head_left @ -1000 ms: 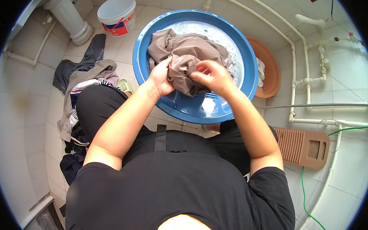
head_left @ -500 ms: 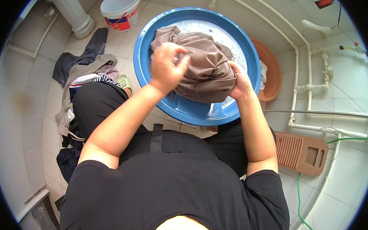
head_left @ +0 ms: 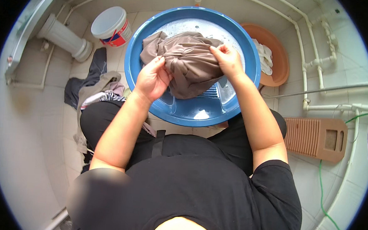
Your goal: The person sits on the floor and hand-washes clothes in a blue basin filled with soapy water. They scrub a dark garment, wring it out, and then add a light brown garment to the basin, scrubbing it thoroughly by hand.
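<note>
A wet, brownish-taupe garment point(head_left: 190, 67) lies bunched in a large blue basin point(head_left: 130, 66). I cannot tell what kind of garment it is. My left hand point(head_left: 152, 80) pinches its near left side between thumb and fingers. My right hand point(head_left: 228, 61) grips its upper right part, and the fabric is pulled into folds between the two hands. Soapy water with foam point(head_left: 192, 27) shows behind the cloth. Blue washboard ridges point(head_left: 210, 92) built into the basin show under the cloth's near right edge.
An orange basin point(head_left: 281, 70) holding white cloth items point(head_left: 262, 56) stands at the right, with a brown washboard point(head_left: 316, 138) nearer me. A white bucket point(head_left: 109, 25) is at the far left. Clothes point(head_left: 96, 83) lie heaped on the left floor. White pipes point(head_left: 304, 75) run along the wall.
My left hand, open above the cloth before, now holds its edge. My right hand has shifted up and left along the garment. The cloth is gathered and stretched between both hands.
</note>
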`<state>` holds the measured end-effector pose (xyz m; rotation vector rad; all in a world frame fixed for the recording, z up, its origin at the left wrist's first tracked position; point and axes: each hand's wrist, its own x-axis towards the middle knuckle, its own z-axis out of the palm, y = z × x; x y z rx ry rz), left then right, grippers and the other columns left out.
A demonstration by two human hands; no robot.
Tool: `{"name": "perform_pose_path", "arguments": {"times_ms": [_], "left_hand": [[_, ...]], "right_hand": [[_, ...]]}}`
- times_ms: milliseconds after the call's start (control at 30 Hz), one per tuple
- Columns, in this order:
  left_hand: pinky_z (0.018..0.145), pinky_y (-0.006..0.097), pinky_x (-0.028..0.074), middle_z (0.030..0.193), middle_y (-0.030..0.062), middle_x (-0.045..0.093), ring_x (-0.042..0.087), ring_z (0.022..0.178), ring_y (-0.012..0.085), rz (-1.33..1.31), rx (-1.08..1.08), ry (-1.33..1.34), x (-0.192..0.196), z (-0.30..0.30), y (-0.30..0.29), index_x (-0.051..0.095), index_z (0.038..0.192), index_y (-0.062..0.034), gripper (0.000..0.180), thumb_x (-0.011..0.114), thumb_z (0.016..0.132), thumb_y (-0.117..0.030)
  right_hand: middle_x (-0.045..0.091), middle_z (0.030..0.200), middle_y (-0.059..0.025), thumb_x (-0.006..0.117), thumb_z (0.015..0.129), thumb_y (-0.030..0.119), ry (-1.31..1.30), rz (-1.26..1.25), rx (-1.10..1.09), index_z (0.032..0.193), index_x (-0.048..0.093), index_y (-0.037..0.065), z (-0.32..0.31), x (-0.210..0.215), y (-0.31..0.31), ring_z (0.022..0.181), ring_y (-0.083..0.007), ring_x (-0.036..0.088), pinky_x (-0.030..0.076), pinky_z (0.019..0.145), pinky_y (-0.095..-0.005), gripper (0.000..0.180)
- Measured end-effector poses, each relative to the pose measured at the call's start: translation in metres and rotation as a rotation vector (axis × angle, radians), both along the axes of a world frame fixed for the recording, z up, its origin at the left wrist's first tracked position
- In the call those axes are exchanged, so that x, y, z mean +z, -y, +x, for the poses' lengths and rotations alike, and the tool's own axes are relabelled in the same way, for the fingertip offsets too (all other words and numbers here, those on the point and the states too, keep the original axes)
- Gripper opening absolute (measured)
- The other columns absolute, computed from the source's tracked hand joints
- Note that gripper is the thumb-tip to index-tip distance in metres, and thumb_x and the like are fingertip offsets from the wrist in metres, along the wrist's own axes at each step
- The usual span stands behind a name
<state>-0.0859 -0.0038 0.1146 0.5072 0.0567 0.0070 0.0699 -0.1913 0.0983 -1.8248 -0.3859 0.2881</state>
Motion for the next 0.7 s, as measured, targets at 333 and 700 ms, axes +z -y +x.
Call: {"name": "perform_pose_path", "arguments": {"times_ms": [333, 700], "left_hand": [[0.084, 0.029, 0.041, 0.097, 0.0068, 0.058, 0.054, 0.091, 0.0152, 0.392, 0.272, -0.111, 0.009, 0.002, 0.025, 0.051, 0.098, -0.0033, 0.015, 0.04, 0.091, -0.01], [0.067, 0.017, 0.039, 0.08, -0.0035, 0.056, 0.047, 0.073, 0.0029, 1.176, 0.433, -0.129, 0.006, -0.004, -0.035, 0.058, 0.092, -0.0015, 0.012, 0.052, 0.09, -0.012]], "right_hand": [[0.062, 0.074, -0.012, 0.064, 0.075, 0.042, 0.432, -0.432, 0.401, 0.078, 0.061, 0.007, -0.059, 0.052, -0.007, 0.072, -0.0301, 0.06, 0.046, 0.063, -0.0374, 0.035], [0.059, 0.07, -0.008, 0.064, 0.079, 0.023, 0.425, -0.352, 0.274, 0.077, 0.059, 0.005, -0.006, 0.054, 0.031, 0.064, -0.0197, 0.054, 0.043, 0.059, -0.0304, 0.019]]}}
